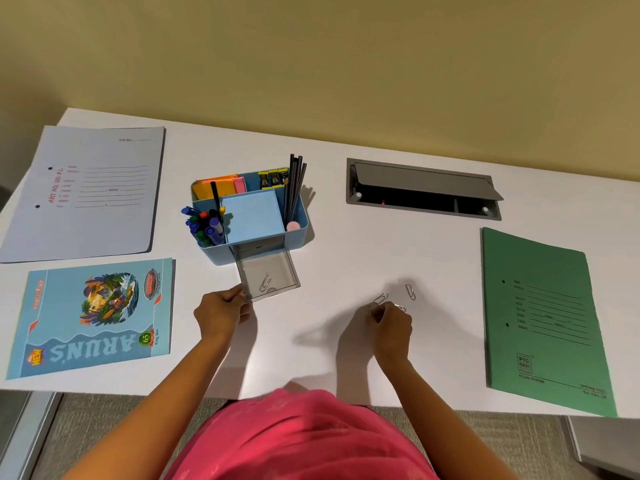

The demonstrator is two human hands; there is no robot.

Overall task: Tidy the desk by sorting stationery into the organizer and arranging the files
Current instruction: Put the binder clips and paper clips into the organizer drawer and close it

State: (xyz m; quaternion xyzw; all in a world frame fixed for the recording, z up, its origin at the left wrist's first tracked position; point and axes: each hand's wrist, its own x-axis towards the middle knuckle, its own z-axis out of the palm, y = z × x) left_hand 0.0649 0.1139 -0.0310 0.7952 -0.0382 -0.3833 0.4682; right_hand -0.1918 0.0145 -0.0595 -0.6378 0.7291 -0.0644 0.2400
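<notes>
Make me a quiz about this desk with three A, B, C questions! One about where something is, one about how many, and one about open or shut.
1. Where does the green file lie?
A. On the right side of the desk
B. Inside the organizer
C. Under the notebook

2. How many paper clips lie in the clear drawer?
A. None
B. One
C. Five

3. How is the drawer now?
A. Pulled out
B. Pushed fully in
C. Lifted off the desk

Answers: 1 A, the file lies flat near the desk's right edge. 2 B, a single clip shows inside it. 3 A, it sticks out of the blue organizer, and the left hand holds its front corner.
</notes>
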